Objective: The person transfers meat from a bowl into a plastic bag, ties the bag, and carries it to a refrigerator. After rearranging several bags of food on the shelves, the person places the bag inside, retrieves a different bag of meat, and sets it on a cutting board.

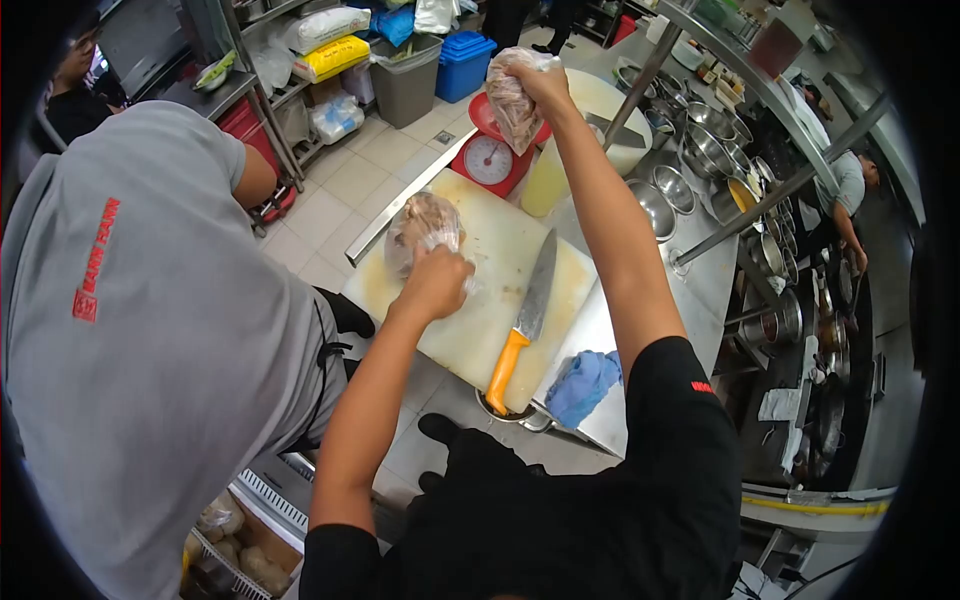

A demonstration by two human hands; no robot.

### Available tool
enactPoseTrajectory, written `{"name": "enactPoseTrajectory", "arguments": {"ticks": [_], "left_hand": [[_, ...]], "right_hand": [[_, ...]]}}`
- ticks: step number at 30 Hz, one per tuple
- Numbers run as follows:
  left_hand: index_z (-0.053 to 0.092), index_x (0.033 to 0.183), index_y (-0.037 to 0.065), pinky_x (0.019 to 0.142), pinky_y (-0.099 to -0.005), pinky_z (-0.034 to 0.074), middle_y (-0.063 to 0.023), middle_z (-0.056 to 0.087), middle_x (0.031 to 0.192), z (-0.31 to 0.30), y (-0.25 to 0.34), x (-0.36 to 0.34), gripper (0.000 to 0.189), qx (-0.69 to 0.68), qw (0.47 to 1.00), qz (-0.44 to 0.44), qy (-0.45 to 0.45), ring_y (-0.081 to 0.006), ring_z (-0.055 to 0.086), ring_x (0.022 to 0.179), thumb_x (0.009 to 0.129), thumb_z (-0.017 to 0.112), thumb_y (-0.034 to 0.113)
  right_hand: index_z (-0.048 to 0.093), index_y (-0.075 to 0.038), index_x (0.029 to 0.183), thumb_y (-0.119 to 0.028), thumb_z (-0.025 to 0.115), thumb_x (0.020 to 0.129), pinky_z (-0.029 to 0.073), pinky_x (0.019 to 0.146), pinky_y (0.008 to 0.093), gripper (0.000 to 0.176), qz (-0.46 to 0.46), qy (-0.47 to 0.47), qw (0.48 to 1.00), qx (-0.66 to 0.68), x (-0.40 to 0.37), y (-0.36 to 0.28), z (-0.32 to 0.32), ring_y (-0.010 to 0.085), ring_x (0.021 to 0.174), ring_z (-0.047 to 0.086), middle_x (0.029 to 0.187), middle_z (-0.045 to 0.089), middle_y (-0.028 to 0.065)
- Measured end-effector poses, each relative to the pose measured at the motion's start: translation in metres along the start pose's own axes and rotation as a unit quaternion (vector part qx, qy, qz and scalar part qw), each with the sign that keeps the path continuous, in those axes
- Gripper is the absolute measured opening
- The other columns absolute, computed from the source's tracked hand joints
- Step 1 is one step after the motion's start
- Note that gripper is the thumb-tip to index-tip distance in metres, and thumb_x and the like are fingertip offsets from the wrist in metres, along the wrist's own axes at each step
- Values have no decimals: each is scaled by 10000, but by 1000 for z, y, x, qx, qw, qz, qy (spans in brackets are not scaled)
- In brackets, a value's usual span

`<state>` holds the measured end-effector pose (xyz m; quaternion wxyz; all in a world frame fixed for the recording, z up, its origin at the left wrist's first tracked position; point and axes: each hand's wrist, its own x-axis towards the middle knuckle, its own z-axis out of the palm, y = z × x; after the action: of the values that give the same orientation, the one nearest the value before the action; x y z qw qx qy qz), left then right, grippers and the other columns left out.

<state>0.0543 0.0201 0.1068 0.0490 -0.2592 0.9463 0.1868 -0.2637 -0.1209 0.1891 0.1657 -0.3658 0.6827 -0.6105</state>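
My left hand (pixel 437 283) is closed on the gathered end of a clear plastic bag of pale meat (pixel 422 222), low over the white cutting board (pixel 490 225). Farther forward, my right hand (pixel 540 85) grips the top of a second plastic bag of meat (pixel 512 112), held up by the red dial scale (pixel 488 162). That bag hides part of the scale's pan. A large knife with an orange handle (pixel 507 370) lies on the board's right side, blade pointing away from me. Beside the handle, a crumpled blue cloth (pixel 583 388) rests on the steel counter.
A co-worker in a grey shirt (pixel 170 300) bends close on my left. Behind the scale stand a yellowish container (pixel 546 180) and a round white board (pixel 600 105). Metal bowls (pixel 707 152) crowd the right counter, near a slanting steel post (pixel 770 205). Bins (pixel 408 85) stand ahead.
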Motion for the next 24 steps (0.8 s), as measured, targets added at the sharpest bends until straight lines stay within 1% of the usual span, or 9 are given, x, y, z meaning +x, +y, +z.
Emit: {"name": "enactPoseTrajectory", "arguments": {"ticks": [1, 3, 4, 7, 8, 15, 19, 21, 24], "left_hand": [[627, 1085, 59, 1073, -528, 237, -107, 589, 1134, 6, -4, -9, 413, -17, 1000, 22, 9, -256, 471, 1173, 673, 619, 41], [609, 1112, 45, 1074, -524, 248, -111, 579, 1151, 26, -17, -24, 446, -31, 996, 52, 69, -263, 463, 1185, 666, 615, 32], [592, 1138, 31, 1076, -520, 258, -115, 568, 1168, 34, -20, -28, 480, -44, 987, 83, 129, -270, 455, 1196, 658, 611, 24], [564, 1164, 8, 1078, -523, 267, -122, 547, 1190, 27, -17, -40, 526, -85, 980, 91, 157, -280, 439, 1217, 639, 602, 7], [536, 1210, 12, 1088, -529, 251, -131, 521, 1239, 24, -17, -41, 568, -98, 982, 82, 138, -293, 405, 1265, 649, 623, 15], [505, 1235, 27, 1093, -547, 238, -121, 501, 1238, 28, -21, -41, 627, -118, 978, 89, 149, -298, 372, 1292, 659, 742, 101], [476, 1291, 24, 1108, -493, 230, -155, 485, 1303, 25, -18, -40, 729, -125, 979, 76, 140, -312, 364, 1312, 663, 796, 212], [466, 1302, 25, 1108, -495, 227, -163, 478, 1308, 23, -17, -39, 751, -131, 978, 74, 142, -317, 362, 1312, 663, 803, 230], [440, 1314, 33, 1093, -545, 237, -149, 471, 1287, 20, -13, -39, 808, -142, 974, 77, 158, -319, 360, 1301, 629, 826, 221]], "right_hand": [[593, 101, 1017, -132, 754, 705, 572, 679, 352, 421, 3, 0, 1000, -1, 7, 10, 5, 257, 816, 676, 952, 667, 170], [574, 77, 1099, -228, 804, 646, 572, 686, 353, 592, 7, 93, 979, -180, 17, 18, 18, 300, 833, 673, 985, 658, 200], [485, 8, 1270, -310, 829, 583, 545, 808, 381, 831, 81, 90, 972, -204, 10, 7, 21, 333, 1003, 624, 1142, 591, 238], [402, -120, 1309, -367, 835, 558, 456, 961, 421, 902, 96, 103, 948, -284, 0, 1, 34, 375, 1180, 489, 1273, 459, 235], [418, -147, 1292, -356, 827, 585, 450, 965, 431, 843, 93, 102, 944, -300, -1, 0, 36, 379, 1182, 475, 1283, 430, 220], [397, -143, 1319, -331, 821, 605, 449, 954, 445, 851, 119, 72, 922, -361, -10, 1, 44, 386, 1197, 464, 1293, 419, 214], [375, -146, 1336, -313, 824, 605, 446, 949, 459, 874, 131, 67, 919, -365, -12, 4, 45, 389, 1206, 458, 1301, 414, 216], [273, -106, 1402, -363, 860, 550, 414, 996, 493, 1066, 120, 28, 922, -368, -10, 9, 42, 421, 1244, 418, 1356, 350, 280], [292, -158, 1388, -350, 868, 566, 423, 951, 491, 1022, 121, 33, 910, -395, -15, 3, 44, 391, 1224, 442, 1318, 402, 222]]}}
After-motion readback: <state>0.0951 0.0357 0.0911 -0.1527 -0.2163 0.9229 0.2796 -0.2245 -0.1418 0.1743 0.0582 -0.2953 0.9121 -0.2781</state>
